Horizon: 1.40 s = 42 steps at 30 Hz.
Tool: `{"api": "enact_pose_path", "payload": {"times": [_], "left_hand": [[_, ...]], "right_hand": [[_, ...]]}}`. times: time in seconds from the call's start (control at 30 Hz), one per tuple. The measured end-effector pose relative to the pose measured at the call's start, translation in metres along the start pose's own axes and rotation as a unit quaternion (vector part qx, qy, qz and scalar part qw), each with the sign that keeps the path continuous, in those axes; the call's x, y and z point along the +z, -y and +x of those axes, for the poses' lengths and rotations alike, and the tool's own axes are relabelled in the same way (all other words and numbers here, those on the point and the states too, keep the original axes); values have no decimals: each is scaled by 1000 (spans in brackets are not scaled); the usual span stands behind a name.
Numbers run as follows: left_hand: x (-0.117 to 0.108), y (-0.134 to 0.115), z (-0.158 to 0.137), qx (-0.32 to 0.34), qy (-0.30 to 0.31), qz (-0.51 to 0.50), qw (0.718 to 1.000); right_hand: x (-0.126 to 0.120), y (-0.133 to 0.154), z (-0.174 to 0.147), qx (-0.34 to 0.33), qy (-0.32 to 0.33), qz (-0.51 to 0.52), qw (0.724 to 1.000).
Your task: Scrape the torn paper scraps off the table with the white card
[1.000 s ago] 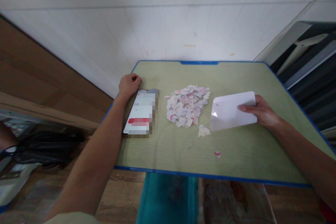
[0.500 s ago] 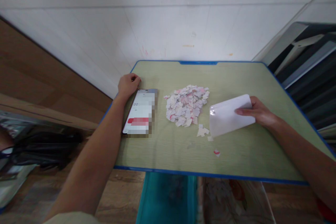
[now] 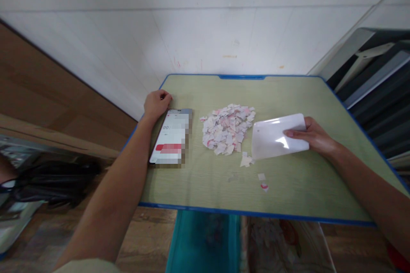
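Observation:
My right hand point(image 3: 315, 134) grips a white plastic scraper point(image 3: 272, 138), thumb on top and the other fingers beneath. Its left edge is close to the right side of a heap of torn paper scraps point(image 3: 226, 130), white with some pink. Just off the heap lie a larger scrap point(image 3: 246, 160), a small white scrap point(image 3: 262, 176) and a red-marked scrap point(image 3: 264, 187). My left hand point(image 3: 156, 103) rests at the table's left edge with its fingers curled in and nothing visible in them. A phone point(image 3: 171, 136) with a lit screen lies beside my left forearm.
The pale table point(image 3: 205, 192) has a blue rim and stands against a white wall point(image 3: 205, 38). Under its front edge are a teal bin point(image 3: 205, 243) and a clear container point(image 3: 278, 243) with paper scraps. Dark folded furniture point(image 3: 384, 76) leans at the right.
The scraper has shifted slightly left and its face has tilted, now catching the light. A small white scrap has moved towards the front, close to the red-marked one. My left hand has stayed still.

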<state>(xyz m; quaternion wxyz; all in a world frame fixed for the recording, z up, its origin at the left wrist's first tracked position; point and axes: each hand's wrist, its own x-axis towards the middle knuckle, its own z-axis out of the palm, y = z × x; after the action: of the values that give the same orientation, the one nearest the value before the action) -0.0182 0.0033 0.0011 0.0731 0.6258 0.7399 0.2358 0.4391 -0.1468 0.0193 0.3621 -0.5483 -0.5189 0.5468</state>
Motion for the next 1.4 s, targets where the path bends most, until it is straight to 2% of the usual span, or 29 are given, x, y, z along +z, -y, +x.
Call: {"api": "enact_pose_path", "payload": {"times": [0.1,0.23,0.4,0.6,0.83,1.0,1.2,1.4], "left_hand": [[0,0,0,6,-3,1,1000],[1,2,2,12,-2,-1,1000],[1,2,2,19,-8,-1,1000],[1,3,2,21,-8,1,1000],[2,4,3,10,-4,-8,1000],[3,4,3,15,-2,-12,1000],[1,2,2,9,2,-1,1000],[1,0,1,1,1,0,1000]], "right_hand": [[0,-1,1,17,14,-11,1000],[0,-1,0,0,-8,12,1000],[1,2,-1,16,22,-8,1000],[0,-1,-1,8,-19,55,998],[-6,2,-2,29,49,-18,998],[-4,1,-1,16,25,-1,1000],[3,4,0,10,46,-49,998],[-3,3,-2,10,56,-40,998]]}}
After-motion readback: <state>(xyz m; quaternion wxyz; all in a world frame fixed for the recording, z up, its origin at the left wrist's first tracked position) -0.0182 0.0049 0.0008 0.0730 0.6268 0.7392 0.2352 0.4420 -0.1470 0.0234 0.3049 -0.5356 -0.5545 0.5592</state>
